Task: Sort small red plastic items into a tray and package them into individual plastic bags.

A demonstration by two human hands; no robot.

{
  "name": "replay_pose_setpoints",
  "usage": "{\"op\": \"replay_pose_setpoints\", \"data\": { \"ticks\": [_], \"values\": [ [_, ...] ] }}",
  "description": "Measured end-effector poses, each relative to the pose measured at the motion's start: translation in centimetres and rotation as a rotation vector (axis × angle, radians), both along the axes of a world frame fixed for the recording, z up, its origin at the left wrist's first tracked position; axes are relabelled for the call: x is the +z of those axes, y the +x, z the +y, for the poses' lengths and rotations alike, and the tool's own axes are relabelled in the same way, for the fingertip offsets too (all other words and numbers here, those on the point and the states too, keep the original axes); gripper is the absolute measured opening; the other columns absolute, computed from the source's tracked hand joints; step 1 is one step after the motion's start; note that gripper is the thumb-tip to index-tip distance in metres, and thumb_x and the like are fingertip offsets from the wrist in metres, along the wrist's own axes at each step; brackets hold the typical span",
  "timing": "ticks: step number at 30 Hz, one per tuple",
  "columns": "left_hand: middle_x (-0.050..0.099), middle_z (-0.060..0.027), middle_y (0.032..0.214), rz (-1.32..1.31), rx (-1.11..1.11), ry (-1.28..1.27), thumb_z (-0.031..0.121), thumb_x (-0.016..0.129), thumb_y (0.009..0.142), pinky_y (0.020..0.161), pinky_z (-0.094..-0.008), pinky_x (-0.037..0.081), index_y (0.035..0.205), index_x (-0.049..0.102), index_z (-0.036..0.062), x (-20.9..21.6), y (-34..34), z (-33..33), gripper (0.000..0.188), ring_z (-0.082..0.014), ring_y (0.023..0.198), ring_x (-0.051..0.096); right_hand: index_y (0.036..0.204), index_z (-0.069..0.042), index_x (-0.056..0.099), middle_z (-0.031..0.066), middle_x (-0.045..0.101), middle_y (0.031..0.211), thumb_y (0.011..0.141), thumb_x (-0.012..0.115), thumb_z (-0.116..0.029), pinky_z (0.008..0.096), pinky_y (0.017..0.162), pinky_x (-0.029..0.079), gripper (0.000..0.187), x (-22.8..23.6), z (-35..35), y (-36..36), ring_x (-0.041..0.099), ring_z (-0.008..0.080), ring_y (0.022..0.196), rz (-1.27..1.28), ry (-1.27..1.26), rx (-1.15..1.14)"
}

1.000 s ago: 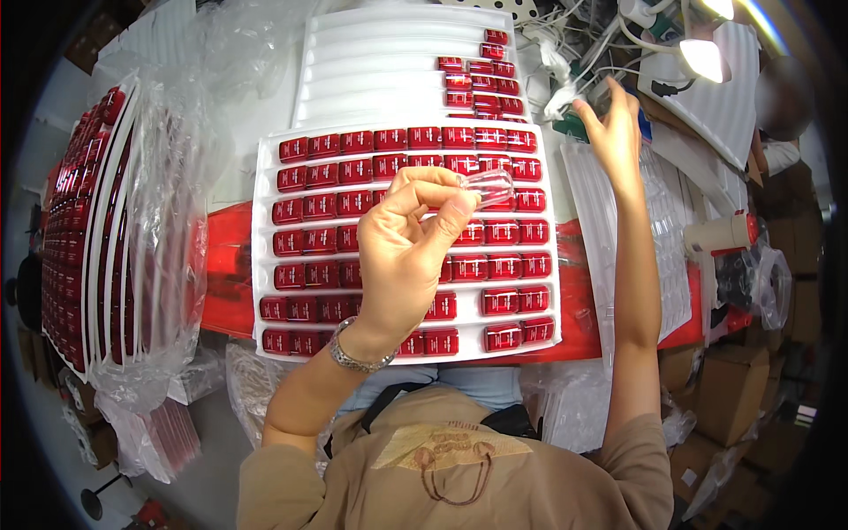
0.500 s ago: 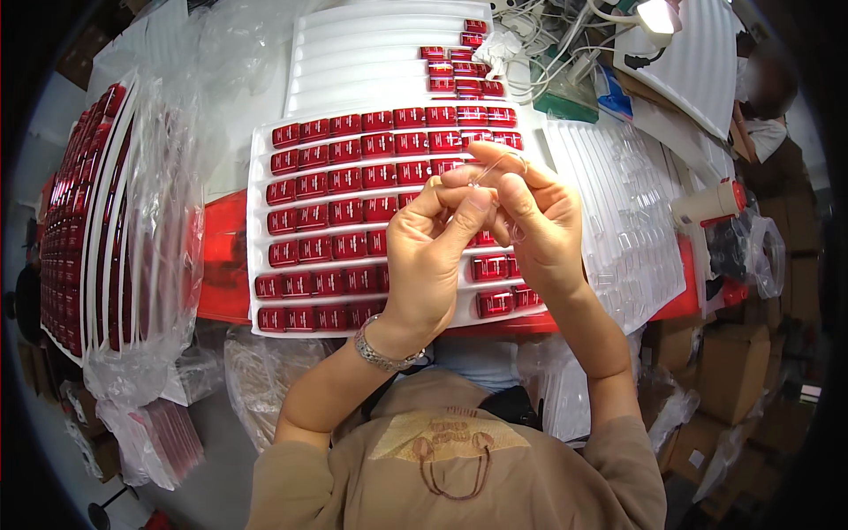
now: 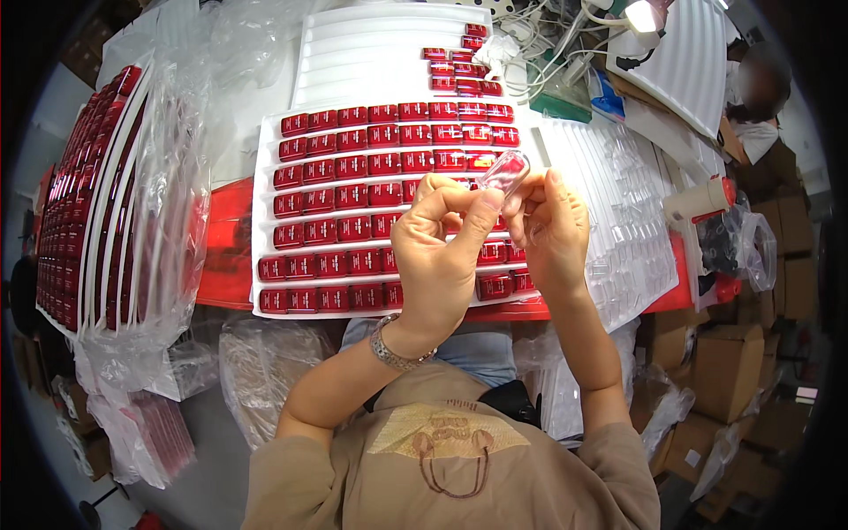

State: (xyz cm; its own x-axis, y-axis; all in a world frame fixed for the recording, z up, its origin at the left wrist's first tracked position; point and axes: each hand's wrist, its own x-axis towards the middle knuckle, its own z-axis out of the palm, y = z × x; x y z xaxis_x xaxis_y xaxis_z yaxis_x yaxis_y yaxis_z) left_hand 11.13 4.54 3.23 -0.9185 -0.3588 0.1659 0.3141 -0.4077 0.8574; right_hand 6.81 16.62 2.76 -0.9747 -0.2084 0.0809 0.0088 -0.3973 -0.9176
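A small transparent plastic shell (image 3: 507,170), rounded at its upper end, is held up over the right part of the near tray. My left hand (image 3: 442,246) pinches its lower end between thumb and fingers. Beside it, my right hand (image 3: 556,228) has curled fingers against the shell's lower right side, partly hidden behind it. Below both hands lies a white ridged tray (image 3: 261,256) with rows of glossy red blocks (image 3: 350,166). To the right, a sheet of transparent plastic shells (image 3: 629,212) rests on the table.
A second white tray (image 3: 371,53) with fewer red blocks lies behind. Upright plastic-wrapped trays (image 3: 97,203) of red pieces stand left. White cables (image 3: 565,62) and a lit lamp (image 3: 643,18) are at the back right, near a white-and-red device (image 3: 698,201). Another person (image 3: 760,97) is far right.
The transparent shell has turned upright and shows above my fingers. My right hand has lowered its fingers and drawn slightly right. The view has shifted a little.
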Motion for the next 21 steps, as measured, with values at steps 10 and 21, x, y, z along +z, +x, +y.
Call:
{"op": "replay_pose_setpoints", "data": {
  "ticks": [10,21],
  "values": [
    [0.047,0.0024,0.079,-0.15,-0.251,0.042,0.005,0.06,0.088,0.063,-0.0192,0.035,0.079,0.061,0.0002,-0.3,-0.3,0.7,0.01,-0.0038,0.069,0.043,0.103,0.002,0.063,-0.0011,0.056,0.069,0.095,0.051,-0.013,0.017,0.045,0.034,0.021,0.3,0.7,1.1,0.046,0.0013,0.056,0.08,0.096,0.118],
    [0.056,-0.003,0.084,-0.173,-0.081,-0.014,0.016,0.05,0.096,0.071,-0.0208,0.042,0.097,0.062,0.0002,-3.7,1.4,-7.4,0.02,-0.0084,0.075,0.048,0.071,-0.007,0.063,0.0017,0.058,0.06,0.089,0.058,-0.038,0.0201,0.037,0.036,0.037,6.7,37.4,-9.5,0.046,0.0073,0.043,0.013,0.064,-1.376]
  ]
}}
